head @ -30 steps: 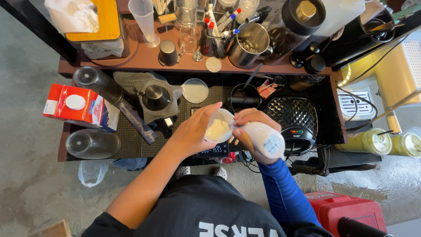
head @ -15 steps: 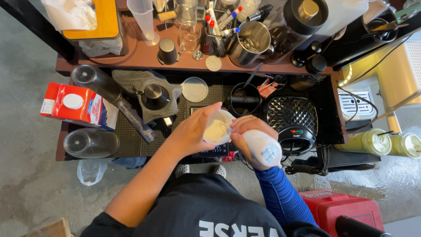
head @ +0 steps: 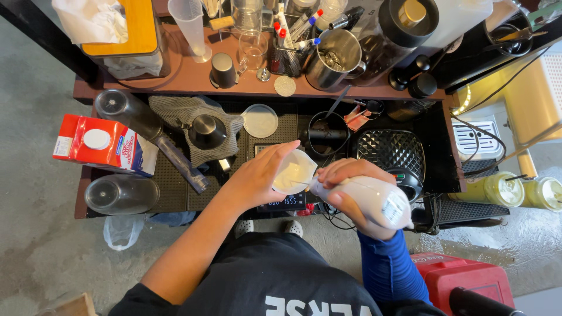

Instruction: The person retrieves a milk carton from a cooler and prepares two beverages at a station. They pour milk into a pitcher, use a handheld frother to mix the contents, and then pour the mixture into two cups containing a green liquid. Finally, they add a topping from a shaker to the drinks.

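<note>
My left hand [head: 257,175] grips a small clear cup [head: 293,171] of pale creamy liquid, tilted above a digital scale [head: 285,202] on the black mat. My right hand [head: 346,187] is shut around a white squeeze bottle [head: 370,200], held sideways with its tip at the cup's rim. The two hands almost touch. A blue sleeve covers my right forearm.
A red and white carton [head: 102,146] lies at the left, with a clear tumbler [head: 120,194] below it. A black lidded pot [head: 206,130] stands on a grey cloth, near a white lid [head: 260,120]. A black waffle iron [head: 391,151] is at the right. Steel cups, markers and glasses crowd the wooden shelf [head: 187,79].
The cup has tipped a little more toward the bottle, and my right hand has turned the bottle slightly lower. Both hands stay above the scale.
</note>
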